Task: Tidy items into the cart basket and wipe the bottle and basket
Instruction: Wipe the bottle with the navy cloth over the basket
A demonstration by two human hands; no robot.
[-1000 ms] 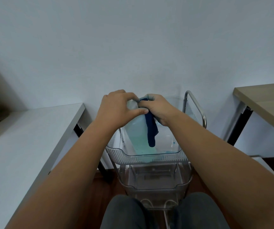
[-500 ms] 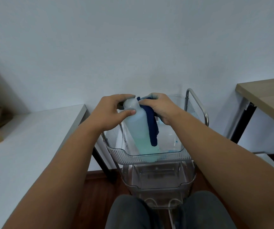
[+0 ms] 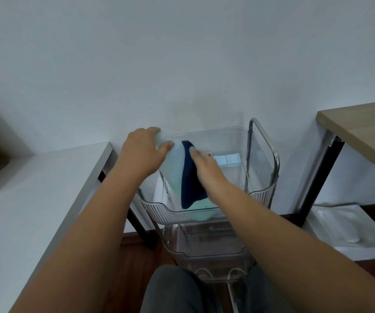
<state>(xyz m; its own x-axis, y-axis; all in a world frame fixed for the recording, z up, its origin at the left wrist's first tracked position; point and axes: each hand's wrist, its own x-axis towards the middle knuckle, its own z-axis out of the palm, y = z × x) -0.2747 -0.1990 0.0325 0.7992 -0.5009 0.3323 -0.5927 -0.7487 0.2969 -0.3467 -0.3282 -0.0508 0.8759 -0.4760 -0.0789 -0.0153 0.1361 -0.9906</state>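
A pale translucent bottle (image 3: 173, 170) with light green liquid stands tilted in the clear top basket (image 3: 157, 206) of the cart. My left hand (image 3: 142, 152) grips its upper part. My right hand (image 3: 206, 168) presses a dark blue cloth (image 3: 189, 184) flat against the bottle's right side; the cloth hangs down toward the basket floor. Light blue packets (image 3: 227, 158) lie at the back of the basket.
The cart's metal handle frame (image 3: 264, 141) rises on the right. Clear lower baskets (image 3: 204, 245) sit beneath. A white table (image 3: 35, 188) stands to the left, a wooden table (image 3: 362, 129) to the right. My knees (image 3: 175, 290) are below the cart.
My right hand has slid the cloth down the bottle's side from the top. My left hand still holds the bottle's upper part, and the view has shifted.
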